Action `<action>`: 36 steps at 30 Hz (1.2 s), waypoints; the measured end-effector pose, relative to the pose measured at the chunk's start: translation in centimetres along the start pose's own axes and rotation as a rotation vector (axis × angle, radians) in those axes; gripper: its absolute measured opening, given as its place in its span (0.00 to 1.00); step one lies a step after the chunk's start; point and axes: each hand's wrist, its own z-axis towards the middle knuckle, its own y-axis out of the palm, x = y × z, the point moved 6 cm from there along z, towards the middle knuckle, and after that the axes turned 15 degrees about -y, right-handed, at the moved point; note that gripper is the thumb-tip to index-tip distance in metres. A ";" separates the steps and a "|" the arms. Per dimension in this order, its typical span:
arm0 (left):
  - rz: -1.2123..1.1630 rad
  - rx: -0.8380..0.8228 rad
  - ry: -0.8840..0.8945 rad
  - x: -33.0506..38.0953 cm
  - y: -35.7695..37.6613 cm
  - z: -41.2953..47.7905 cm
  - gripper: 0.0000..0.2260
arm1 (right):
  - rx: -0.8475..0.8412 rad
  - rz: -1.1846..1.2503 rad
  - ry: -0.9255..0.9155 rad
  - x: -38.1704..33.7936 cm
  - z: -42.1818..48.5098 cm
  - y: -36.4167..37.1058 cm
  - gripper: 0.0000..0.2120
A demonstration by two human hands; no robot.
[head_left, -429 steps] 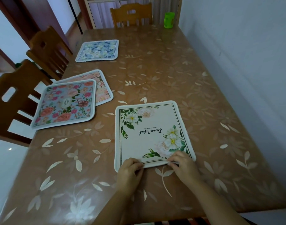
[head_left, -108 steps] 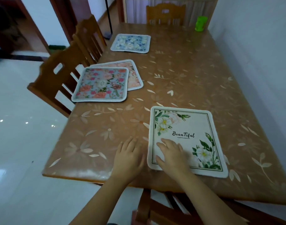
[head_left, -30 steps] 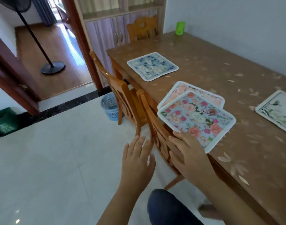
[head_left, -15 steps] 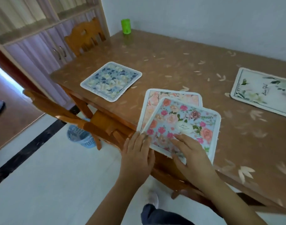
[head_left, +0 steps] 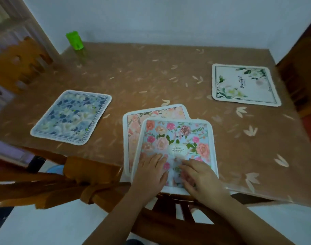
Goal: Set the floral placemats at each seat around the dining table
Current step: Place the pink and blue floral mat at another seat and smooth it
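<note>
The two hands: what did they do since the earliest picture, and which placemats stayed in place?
Both hands, left and right, let go of the white placemat and now press flat on the pink-rose placemat. The blue placemat and peach placemat stayed in place.

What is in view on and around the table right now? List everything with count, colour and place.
blue-and-white floral placemat: 1, left side of table
light-blue placemat with pink roses: 1, near edge, lying on another mat
peach floral placemat: 1, partly under the rose mat
white placemat with green leaves: 1, right end
green plastic cup: 1, far left corner by wall
brown leaf-patterned table: 1
wooden chairs: at least 2, orange-brown, near edge and left end
hands: left and right, flat on the rose mat
</note>
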 end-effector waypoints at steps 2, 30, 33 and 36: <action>-0.009 -0.078 0.059 -0.2 1.4 0.8 0.21 | -0.013 0.038 0.033 1.0 -0.2 0.8 0.19; 0.140 -0.347 0.156 -2.5 8.2 1.5 0.35 | -0.393 -0.058 0.072 3.9 -2.0 9.0 0.36; 0.134 -0.373 0.139 -2.3 7.9 1.5 0.36 | -0.372 -0.017 0.070 4.0 -1.9 8.4 0.34; 0.133 -0.404 0.146 -2.2 7.4 1.3 0.36 | -0.323 0.055 0.112 4.0 -1.8 7.5 0.33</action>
